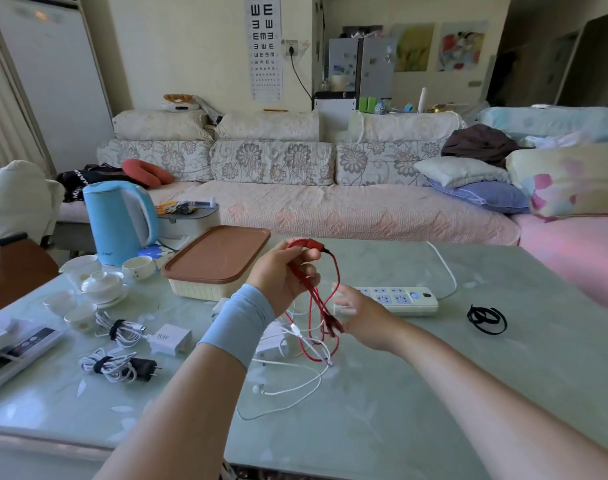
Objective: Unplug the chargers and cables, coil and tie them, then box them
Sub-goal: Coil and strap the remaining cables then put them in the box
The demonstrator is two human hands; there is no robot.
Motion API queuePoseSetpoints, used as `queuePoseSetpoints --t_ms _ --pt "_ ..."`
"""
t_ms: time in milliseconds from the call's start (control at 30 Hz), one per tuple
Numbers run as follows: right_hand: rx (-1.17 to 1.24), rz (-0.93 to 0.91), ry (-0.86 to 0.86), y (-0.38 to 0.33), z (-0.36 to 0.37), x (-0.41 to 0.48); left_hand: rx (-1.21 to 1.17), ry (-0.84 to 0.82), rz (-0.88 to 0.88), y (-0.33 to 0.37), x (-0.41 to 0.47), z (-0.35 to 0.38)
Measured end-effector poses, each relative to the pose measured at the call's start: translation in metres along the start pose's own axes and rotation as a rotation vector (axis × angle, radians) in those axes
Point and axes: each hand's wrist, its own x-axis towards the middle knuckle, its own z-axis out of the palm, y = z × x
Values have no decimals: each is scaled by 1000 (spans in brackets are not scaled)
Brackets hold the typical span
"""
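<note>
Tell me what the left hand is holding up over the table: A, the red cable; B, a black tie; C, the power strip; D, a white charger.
A: the left hand grips the red cable, whose loops hang down from it, while the power strip and the black tie lie on the table.
</note>
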Motion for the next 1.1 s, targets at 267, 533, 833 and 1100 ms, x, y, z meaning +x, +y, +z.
queuePoseSetpoints --t_ms 267,533,833,1100 --pt "-34 50 76 10 2 22 707 434 85 5 14 -36" --pt "-49 -382 508 -44 29 37 747 419 -34 8 13 -74" --pt "-423 -264 80 -54 72 60 1436 455 -33 7 16 -133" --pt "-605 -184 5 -47 73 65 1793 213 -466 -8 4 -161"
